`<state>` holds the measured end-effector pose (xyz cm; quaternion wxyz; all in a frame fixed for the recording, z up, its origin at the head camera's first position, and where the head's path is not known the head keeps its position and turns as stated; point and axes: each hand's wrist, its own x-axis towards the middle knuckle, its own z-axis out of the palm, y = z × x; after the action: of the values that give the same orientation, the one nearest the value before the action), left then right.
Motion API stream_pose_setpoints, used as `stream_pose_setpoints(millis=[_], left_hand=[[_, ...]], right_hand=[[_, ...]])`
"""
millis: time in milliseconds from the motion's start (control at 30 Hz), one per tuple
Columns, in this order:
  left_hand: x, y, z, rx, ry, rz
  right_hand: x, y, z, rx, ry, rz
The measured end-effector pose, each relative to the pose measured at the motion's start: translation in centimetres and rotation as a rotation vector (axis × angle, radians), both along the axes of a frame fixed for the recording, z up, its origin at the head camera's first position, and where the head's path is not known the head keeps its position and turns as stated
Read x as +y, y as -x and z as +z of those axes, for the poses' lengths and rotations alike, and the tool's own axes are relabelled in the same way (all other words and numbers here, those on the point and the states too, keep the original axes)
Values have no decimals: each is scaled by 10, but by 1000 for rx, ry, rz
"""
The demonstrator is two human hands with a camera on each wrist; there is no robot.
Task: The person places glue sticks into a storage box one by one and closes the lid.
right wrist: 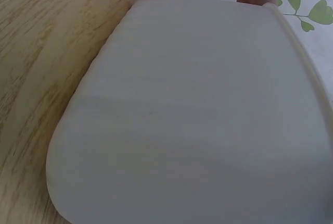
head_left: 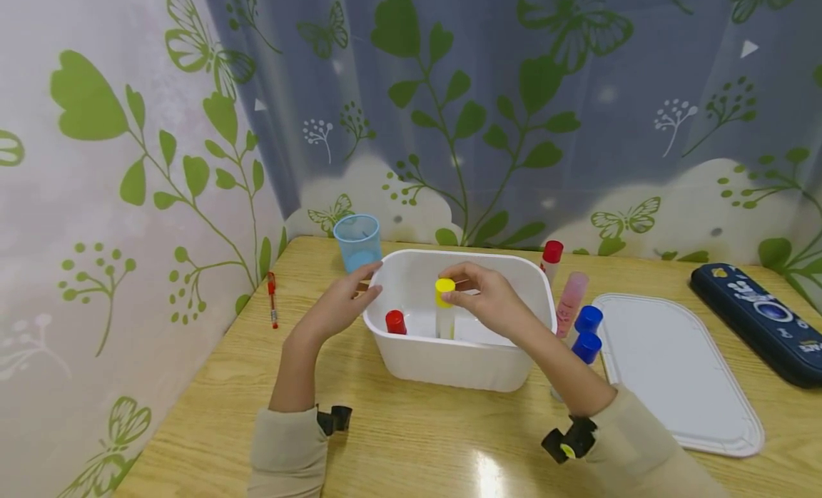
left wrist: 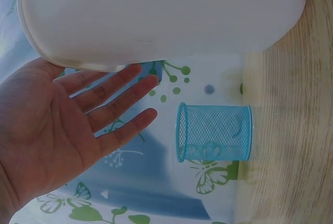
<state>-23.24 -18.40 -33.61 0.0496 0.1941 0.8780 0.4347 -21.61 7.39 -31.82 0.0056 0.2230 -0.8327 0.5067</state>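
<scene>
Beige sleeves (head_left: pixel 289 448) are being worn nearest; inside the white bin (head_left: pixel 449 366), a yellow-capped tube (head_left: pixel 446 318) is being pinched at its cap by the right hand (head_left: pixel 491 302)! With the bin being touched, not gripped, by the straight-fingered left hand (head_left: pixel 339 302), bin shift, cap slip or a knocked red-capped tube (head_left: pixel 396 322) beside it is perhaps being risked.

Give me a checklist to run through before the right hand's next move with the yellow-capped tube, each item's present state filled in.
1. Right hand pinches the yellow-capped tube by its cap: ok.
2. Yellow-capped tube upright: ok.
3. Its lower end on the bin floor: cannot tell, the front wall hides it.
4. Left hand at the rim of the white bin: ok.
5. Red-capped tube inside the bin apart from the yellow-capped one: ok.
6. White lid off the bin: ok.
</scene>
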Motion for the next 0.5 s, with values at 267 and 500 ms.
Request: stream_pose_setpoints(millis=[267, 500], left_hand=[[1, 1, -1, -7, -8, 3], [1, 1, -1, -2, 13, 6]], right_hand=[[1, 0, -6, -81, -24, 91], [0, -1, -8, -87, -67, 161]])
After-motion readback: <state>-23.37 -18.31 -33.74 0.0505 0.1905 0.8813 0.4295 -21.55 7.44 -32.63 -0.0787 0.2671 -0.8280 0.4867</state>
